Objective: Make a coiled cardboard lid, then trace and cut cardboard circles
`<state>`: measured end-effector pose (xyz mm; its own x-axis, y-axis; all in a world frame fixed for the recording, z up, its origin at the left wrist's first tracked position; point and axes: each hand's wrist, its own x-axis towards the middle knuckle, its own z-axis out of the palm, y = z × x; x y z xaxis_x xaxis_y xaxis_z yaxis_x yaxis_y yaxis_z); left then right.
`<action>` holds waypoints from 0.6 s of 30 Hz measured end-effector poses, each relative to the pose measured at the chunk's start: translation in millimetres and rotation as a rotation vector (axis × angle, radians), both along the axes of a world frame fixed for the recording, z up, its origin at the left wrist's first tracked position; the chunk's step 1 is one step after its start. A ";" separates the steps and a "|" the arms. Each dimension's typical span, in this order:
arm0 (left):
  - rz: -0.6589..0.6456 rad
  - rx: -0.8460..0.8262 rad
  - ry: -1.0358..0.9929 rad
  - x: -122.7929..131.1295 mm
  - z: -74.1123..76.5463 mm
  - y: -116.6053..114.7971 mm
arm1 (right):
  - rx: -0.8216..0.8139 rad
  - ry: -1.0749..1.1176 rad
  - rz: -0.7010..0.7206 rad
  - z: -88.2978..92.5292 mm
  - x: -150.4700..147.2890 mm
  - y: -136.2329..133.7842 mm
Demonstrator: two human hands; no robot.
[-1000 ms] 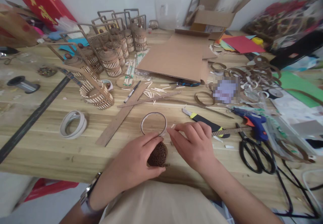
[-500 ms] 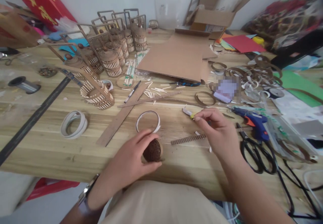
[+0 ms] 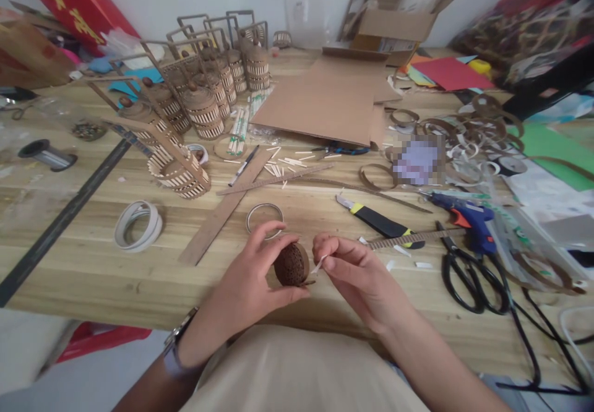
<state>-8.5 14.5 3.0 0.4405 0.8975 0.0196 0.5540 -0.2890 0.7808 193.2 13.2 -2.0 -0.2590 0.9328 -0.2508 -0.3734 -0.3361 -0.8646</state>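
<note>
My left hand grips a small round brown piece of coiled corrugated cardboard between thumb and fingers, with a strip end sticking out at its lower right. Close beside it, my right hand pinches a small white strip, like a scrap of paper or tape. Just beyond my left fingers lies a thin ring of tape. A black and yellow utility knife rests past my right hand, near a corrugated cardboard strip and several white scraps.
Black scissors and a blue glue gun lie on the right. White tape rolls sit at left, near a cardboard strip. Several small stick-sided lanterns stand at the back left; cardboard sheets lie behind the matchsticks.
My right hand has moved left and towards me, from the utility knife to beside the brown coil, now pinching a white strip. My left hand has shifted slightly right with the coil.
</note>
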 end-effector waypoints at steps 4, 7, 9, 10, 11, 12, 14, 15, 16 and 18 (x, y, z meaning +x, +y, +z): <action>-0.009 -0.012 -0.018 1.4 1.9 0.0 | -0.027 0.023 0.001 -1.9 -1.3 -2.6; -0.009 -0.017 -0.026 1.4 3.0 0.3 | -0.045 0.051 0.023 -3.1 -3.0 -4.2; -0.013 -0.015 -0.028 1.2 3.2 0.5 | -0.053 0.058 0.034 -3.4 -4.0 -4.8; -0.015 -0.012 -0.029 1.1 3.2 0.6 | -0.054 0.057 0.034 -3.5 -4.4 -5.0; -0.018 -0.007 -0.031 1.1 3.1 0.6 | -0.054 0.055 0.034 -3.6 -4.6 -5.2; -0.019 -0.003 -0.033 1.1 3.0 0.5 | -0.054 0.051 0.034 -3.7 -4.8 -5.4; -0.019 -0.004 -0.035 1.0 3.0 0.1 | -0.055 0.045 0.030 -3.9 -5.0 -5.6; -0.019 -0.008 -0.036 0.9 3.1 -0.1 | -0.056 0.045 0.028 -4.0 -5.1 -5.6; -0.019 -0.012 -0.038 0.8 3.2 -0.4 | -0.058 0.045 0.025 -4.1 -5.3 -5.6; -0.020 -0.020 -0.040 0.6 3.6 -0.7 | -0.059 0.046 0.021 -3.9 -5.5 -5.5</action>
